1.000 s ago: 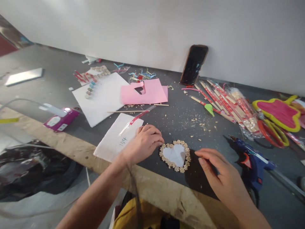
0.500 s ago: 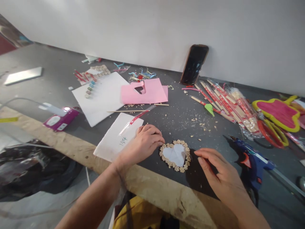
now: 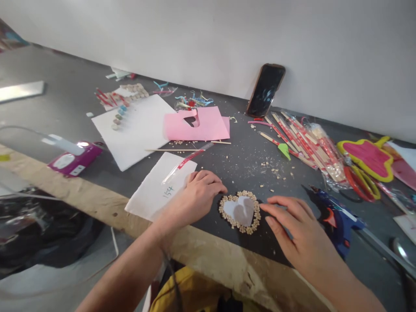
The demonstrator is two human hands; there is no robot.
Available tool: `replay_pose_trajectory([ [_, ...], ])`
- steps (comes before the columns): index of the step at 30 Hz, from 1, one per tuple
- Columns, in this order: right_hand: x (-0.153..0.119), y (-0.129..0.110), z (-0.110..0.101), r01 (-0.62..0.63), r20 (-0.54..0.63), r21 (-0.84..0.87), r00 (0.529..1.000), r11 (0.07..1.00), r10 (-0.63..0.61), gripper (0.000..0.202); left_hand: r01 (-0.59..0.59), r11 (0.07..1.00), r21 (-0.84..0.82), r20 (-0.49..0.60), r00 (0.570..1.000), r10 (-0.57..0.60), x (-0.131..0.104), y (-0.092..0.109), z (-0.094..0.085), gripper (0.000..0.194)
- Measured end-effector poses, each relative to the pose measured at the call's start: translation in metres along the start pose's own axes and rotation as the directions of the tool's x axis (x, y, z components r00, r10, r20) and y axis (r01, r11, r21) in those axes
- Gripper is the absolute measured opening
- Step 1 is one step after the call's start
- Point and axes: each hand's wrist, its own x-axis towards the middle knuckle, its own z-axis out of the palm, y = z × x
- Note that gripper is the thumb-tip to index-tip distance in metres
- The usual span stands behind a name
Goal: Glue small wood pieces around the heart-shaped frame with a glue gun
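Paper heart (image 3: 239,210), rimmed with small tan pieces (image 3: 242,229), lies on the dark table (image 3: 234,171) between the hands. Left hand (image 3: 202,191): fingers curled near the upper left rim; hold, if any, cannot be told. Right hand (image 3: 297,225): thumb and forefinger slightly parted just beside the right rim, nothing seen between; glue gun (image 3: 345,222) farther right.

- Mustard-yellow cloth on show here, a garment (image 3: 185,288) with a shadowy, darker right side
- Toward that garment's right, a black patch (image 3: 230,304), detail lost in shadow
- Across the garment's left, a thin dark strand (image 3: 177,284), cord or hair, can't tell
- Left of the garment, a bare forearm (image 3: 130,268), tapering to an ungloved left hand (image 3: 204,193)
- Right of it, another bare forearm (image 3: 346,277), slim-fingered right hand (image 3: 292,223)
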Motion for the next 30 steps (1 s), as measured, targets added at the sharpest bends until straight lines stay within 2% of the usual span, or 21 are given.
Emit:
replay_pose_trajectory([
  [4,0.011,-0.015,0.012,0.055,0.018,-0.120,0.998,0.991,-0.053,0.025,-0.015,1.000,0.002,-0.014,1.000,0.015,-0.002,0.003,-0.002,0.050],
  [9,0.016,-0.026,0.027,0.017,0.030,-0.110,0.999,0.994,-0.013,0.025,0.000,1.000,0.028,-0.024,1.000,0.000,-0.003,0.002,0.003,0.054],
  [18,0.017,-0.026,0.036,-0.032,0.063,-0.069,0.997,0.997,0.037,0.025,0.020,0.997,0.069,0.062,0.998,-0.024,-0.001,0.010,-0.007,0.064],
  [26,0.020,-0.025,0.040,-0.055,0.043,-0.066,0.997,0.996,0.058,0.026,0.030,0.998,0.059,0.089,0.995,-0.035,-0.001,0.011,-0.008,0.063],
  [30,0.019,-0.024,0.041,-0.075,0.053,-0.077,0.995,0.994,0.080,0.027,0.022,0.999,0.030,0.066,0.998,-0.023,-0.002,0.010,-0.007,0.061],
])
